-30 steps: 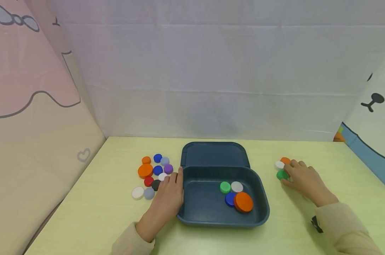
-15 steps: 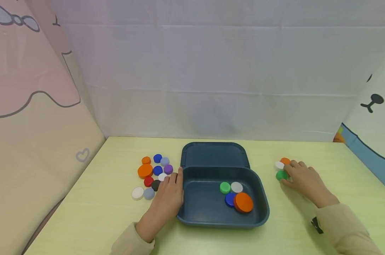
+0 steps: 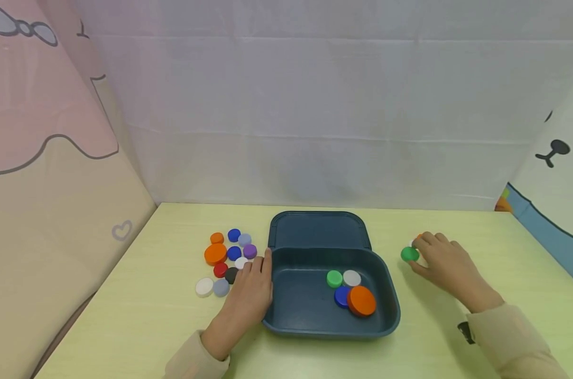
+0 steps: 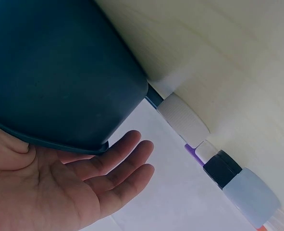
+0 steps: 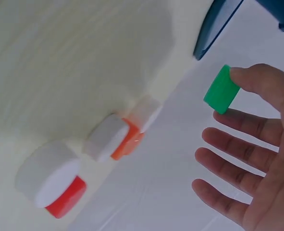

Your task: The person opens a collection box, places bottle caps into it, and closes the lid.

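My right hand (image 3: 447,266) pinches a green bottle cap (image 3: 410,254) between thumb and index finger. In the right wrist view, that green cap (image 5: 222,90) is off the table and the other fingers are spread. Against the left wall of a dark blue box (image 3: 298,329) rests my left hand (image 3: 250,289), fingers relaxed along the rim. The left wrist view shows the fingers (image 4: 125,185) fairly straight below the box's rim. Inside the box lie a light green cap (image 3: 334,279), a white cap (image 3: 352,278), a blue cap (image 3: 342,297) and a large orange cap (image 3: 362,301).
Several mixed-colour caps, including a large orange cap (image 3: 216,254), lie left of the box. A flat dark blue lid (image 3: 319,230) extends behind it. Orange (image 5: 127,142), white (image 5: 108,137) and red caps (image 5: 66,197) sit near my right hand. A pale curtain (image 3: 315,131) hangs behind the table.
My right hand has lifted the green cap and moved slightly left toward the box, now covering more of the white and orange caps. The left hand and the box have stayed put.
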### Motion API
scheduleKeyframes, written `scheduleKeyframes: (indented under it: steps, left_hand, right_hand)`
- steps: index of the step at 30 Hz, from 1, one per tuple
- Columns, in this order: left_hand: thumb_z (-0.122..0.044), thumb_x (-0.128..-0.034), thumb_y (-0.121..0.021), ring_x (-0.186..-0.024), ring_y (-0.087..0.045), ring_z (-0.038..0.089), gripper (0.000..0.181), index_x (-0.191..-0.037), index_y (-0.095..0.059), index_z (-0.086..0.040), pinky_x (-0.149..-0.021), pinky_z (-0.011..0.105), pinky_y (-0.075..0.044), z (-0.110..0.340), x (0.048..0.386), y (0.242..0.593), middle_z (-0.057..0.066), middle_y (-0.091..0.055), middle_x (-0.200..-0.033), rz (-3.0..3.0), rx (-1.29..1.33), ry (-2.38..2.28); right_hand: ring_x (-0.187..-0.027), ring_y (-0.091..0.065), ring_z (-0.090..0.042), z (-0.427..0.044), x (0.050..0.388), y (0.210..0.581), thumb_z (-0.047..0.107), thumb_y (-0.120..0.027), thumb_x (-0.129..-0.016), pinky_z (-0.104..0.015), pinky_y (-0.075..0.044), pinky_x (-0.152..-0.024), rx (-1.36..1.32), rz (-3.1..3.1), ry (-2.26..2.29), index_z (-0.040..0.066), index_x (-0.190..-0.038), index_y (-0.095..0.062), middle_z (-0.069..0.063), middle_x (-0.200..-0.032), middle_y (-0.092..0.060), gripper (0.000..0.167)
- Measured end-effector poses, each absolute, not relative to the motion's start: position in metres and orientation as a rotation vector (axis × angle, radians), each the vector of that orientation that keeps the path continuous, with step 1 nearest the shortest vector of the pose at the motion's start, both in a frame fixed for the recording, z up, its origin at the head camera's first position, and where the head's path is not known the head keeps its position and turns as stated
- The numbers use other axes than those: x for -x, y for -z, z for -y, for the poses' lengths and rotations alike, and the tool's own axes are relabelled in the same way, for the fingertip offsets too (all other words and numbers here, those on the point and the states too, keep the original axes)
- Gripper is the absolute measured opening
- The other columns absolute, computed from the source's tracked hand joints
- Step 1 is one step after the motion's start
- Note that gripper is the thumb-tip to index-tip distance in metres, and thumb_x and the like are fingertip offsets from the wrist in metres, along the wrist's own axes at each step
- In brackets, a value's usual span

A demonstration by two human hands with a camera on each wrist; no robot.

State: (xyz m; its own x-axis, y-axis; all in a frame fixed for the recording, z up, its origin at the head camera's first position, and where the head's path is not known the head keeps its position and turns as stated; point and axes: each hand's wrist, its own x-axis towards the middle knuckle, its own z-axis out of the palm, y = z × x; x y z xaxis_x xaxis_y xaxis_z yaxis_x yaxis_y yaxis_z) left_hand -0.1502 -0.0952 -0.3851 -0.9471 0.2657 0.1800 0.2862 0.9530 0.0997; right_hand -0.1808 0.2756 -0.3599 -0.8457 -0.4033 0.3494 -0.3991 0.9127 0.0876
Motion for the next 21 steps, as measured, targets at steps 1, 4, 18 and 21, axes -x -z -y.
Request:
scheduleKeyframes:
  steps: [1,4,18,21]
  left_hand:
    - [-0.021,-0.0898,-0.055,-0.104,-0.050,0.030,0.058,-0.138,-0.032,0.001,-0.090,0.039,-0.046,0.095,0.150,0.385,0.018,-0.050,-0.123,2.941,0.418,0.186]
    - [-0.021,-0.0896,-0.055,-0.104,-0.050,0.030,0.058,-0.138,-0.033,0.001,-0.089,0.039,-0.046,0.095,0.150,0.385,0.017,-0.050,-0.123,2.939,0.419,0.186]
    - [-0.020,-0.0903,-0.055,-0.107,-0.049,0.031,0.057,-0.139,-0.032,0.000,-0.091,0.040,-0.045,0.095,0.150,0.384,0.018,-0.050,-0.123,2.941,0.411,0.197]
    - [-0.020,-0.0902,-0.055,-0.108,-0.049,0.031,0.057,-0.139,-0.033,0.000,-0.092,0.040,-0.045,0.095,0.150,0.385,0.017,-0.050,-0.124,2.938,0.408,0.191]
  right_hand:
    - [-0.074,-0.050,-0.026,-0.273,0.180,0.359,0.020,-0.075,-0.069,-0.034,-0.038,-0.053,-0.607,2.681,0.018,0.004,-0.088,-0.058,-0.010,-0.087,-0.057,0.029]
    - [-0.074,-0.050,-0.026,-0.264,0.177,0.354,0.019,-0.077,-0.065,-0.033,-0.038,-0.053,-0.655,2.605,0.026,0.005,-0.086,-0.058,-0.009,-0.086,-0.057,0.032]
    - [-0.081,-0.054,-0.026,-0.219,0.162,0.338,0.025,-0.078,-0.065,-0.035,-0.047,-0.062,-0.792,2.491,0.087,0.004,-0.093,-0.059,-0.010,-0.092,-0.058,0.040]
    - [-0.082,-0.054,-0.026,-0.209,0.159,0.338,0.028,-0.078,-0.066,-0.034,-0.046,-0.061,-0.820,2.490,0.104,0.004,-0.094,-0.059,-0.010,-0.092,-0.059,0.040]
